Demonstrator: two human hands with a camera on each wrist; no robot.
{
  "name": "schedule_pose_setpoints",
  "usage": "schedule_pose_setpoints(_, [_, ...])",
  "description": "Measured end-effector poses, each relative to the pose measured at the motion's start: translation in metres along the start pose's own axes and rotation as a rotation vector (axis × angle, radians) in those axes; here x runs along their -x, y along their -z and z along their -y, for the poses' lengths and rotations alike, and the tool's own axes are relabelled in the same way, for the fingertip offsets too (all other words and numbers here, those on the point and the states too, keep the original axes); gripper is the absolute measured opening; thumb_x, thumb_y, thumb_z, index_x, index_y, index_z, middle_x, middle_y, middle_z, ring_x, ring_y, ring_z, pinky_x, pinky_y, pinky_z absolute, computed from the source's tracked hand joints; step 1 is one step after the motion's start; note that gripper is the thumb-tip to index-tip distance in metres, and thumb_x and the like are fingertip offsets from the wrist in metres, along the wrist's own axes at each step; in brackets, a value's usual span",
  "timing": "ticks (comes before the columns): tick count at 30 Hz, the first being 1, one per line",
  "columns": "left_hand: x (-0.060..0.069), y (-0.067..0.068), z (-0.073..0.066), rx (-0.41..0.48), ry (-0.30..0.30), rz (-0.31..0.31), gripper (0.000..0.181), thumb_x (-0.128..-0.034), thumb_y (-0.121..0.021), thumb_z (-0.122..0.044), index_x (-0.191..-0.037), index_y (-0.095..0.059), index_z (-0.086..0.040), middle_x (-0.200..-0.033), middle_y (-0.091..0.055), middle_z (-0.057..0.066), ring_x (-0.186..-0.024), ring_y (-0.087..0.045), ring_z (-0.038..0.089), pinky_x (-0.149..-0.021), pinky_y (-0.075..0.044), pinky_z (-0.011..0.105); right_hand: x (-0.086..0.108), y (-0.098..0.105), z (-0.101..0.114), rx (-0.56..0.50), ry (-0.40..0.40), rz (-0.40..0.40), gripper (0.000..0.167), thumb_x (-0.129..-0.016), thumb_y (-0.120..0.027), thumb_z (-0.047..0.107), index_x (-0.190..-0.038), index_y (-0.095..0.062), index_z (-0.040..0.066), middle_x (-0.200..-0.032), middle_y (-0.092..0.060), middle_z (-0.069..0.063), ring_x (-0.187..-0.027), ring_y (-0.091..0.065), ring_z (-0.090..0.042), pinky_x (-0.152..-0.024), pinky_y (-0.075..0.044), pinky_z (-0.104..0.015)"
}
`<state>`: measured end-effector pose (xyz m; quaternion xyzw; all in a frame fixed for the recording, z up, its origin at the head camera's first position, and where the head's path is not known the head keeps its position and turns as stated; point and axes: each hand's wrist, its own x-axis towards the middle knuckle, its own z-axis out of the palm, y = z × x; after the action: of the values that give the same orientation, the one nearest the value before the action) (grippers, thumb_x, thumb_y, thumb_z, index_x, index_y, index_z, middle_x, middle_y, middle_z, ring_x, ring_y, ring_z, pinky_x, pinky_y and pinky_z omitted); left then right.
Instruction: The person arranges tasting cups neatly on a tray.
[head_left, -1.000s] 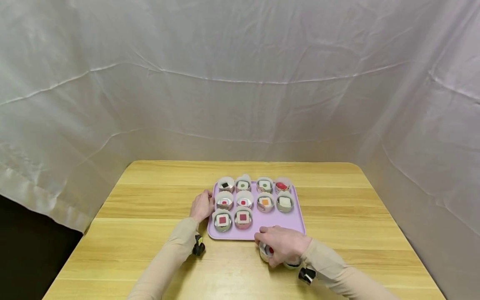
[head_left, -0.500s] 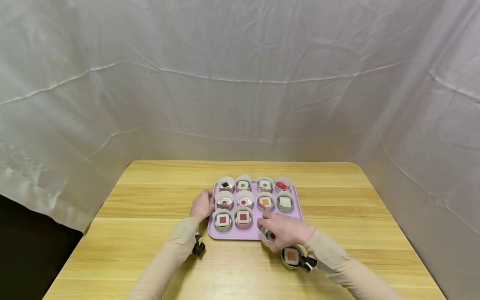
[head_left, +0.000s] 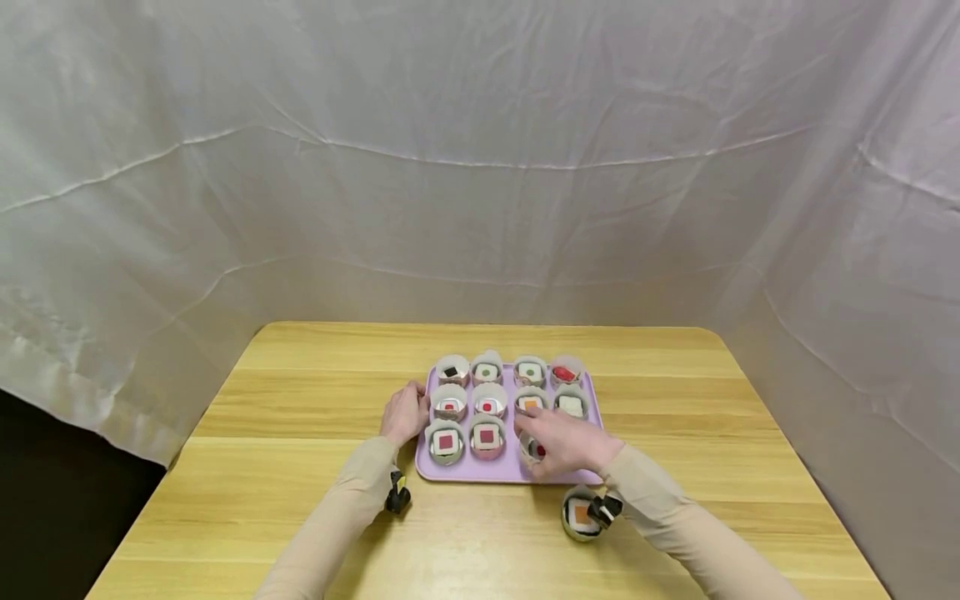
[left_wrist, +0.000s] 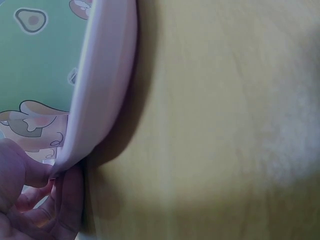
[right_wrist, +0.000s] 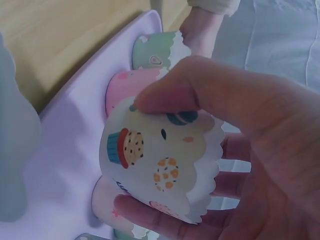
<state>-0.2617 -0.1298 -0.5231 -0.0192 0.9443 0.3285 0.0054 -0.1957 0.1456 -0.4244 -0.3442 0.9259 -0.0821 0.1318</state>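
My left hand (head_left: 405, 414) pinches the left rim of a lilac tray (left_wrist: 107, 65), thumb inside and fingers outside. In the right wrist view, my right hand (right_wrist: 240, 120) grips a white scalloped paper baking cup (right_wrist: 145, 155) printed with muffins and cookies. The head view shows a bit of red inside this cup, over the tray's front right; whether its base touches the tray I cannot tell. On the tray stand several similar cups holding small sushi-like pieces, among them a pink cup (head_left: 488, 448) and a green cup (head_left: 447, 457) in the front row.
One more baking cup (head_left: 572, 533), with an orange-centred piece (head_left: 581, 512), stands on the wooden table (head_left: 300, 392) in front of the tray, beneath my right wrist. Pale cloth (head_left: 480, 208) hangs behind the table and along both sides.
My right hand has carried the white baking cup from the table over the tray's front edge. The cup with the orange-centred piece has come into view behind it. My left hand stays put.
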Motion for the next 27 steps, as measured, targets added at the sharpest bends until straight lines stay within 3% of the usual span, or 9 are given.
schedule_pose_setpoints(5, [0.000,-0.001,0.000,-0.006,-0.004,-0.005,0.024,-0.0988,-0.055,-0.013,-0.117,-0.063,0.001,-0.111,-0.071,0.021,-0.100,-0.068,0.037,-0.090,-0.056,0.050,-0.007,-0.004,-0.004,0.028,-0.005,-0.031,0.047,-0.075,-0.080,0.020,-0.115,-0.060,0.009,-0.110,-0.064,-0.010,-0.089,-0.063,-0.020,-0.080,-0.059,-0.036])
schedule_pose_setpoints(9, [0.000,-0.002,0.000,-0.008,-0.006,-0.009,0.023,-0.0987,-0.055,-0.013,-0.116,-0.063,0.000,-0.110,-0.071,0.020,-0.101,-0.068,0.037,-0.091,-0.056,0.050,-0.011,-0.007,-0.007,0.058,-0.002,-0.066,0.043,-0.074,-0.080,0.020,-0.111,-0.060,0.009,-0.099,-0.062,-0.006,-0.083,-0.060,-0.018,-0.074,-0.057,-0.033])
schedule_pose_setpoints(17, [0.001,0.000,-0.001,-0.017,-0.013,-0.015,0.023,-0.0984,-0.055,-0.013,-0.116,-0.063,0.001,-0.108,-0.071,0.020,-0.098,-0.068,0.036,-0.087,-0.056,0.050,-0.015,-0.012,-0.007,0.050,-0.038,-0.093,0.047,-0.071,-0.084,0.016,-0.112,-0.063,0.006,-0.102,-0.065,-0.009,-0.086,-0.062,-0.021,-0.081,-0.059,-0.039])
schedule_pose_setpoints(27, [0.001,0.000,0.000,-0.019,-0.011,-0.017,0.024,-0.0985,-0.055,-0.013,-0.117,-0.063,0.000,-0.109,-0.071,0.020,-0.099,-0.068,0.037,-0.088,-0.056,0.050,-0.017,-0.016,-0.005,0.056,-0.057,-0.129,0.045,-0.071,-0.088,0.017,-0.109,-0.066,0.007,-0.096,-0.067,-0.006,-0.082,-0.063,-0.019,-0.075,-0.059,-0.035])
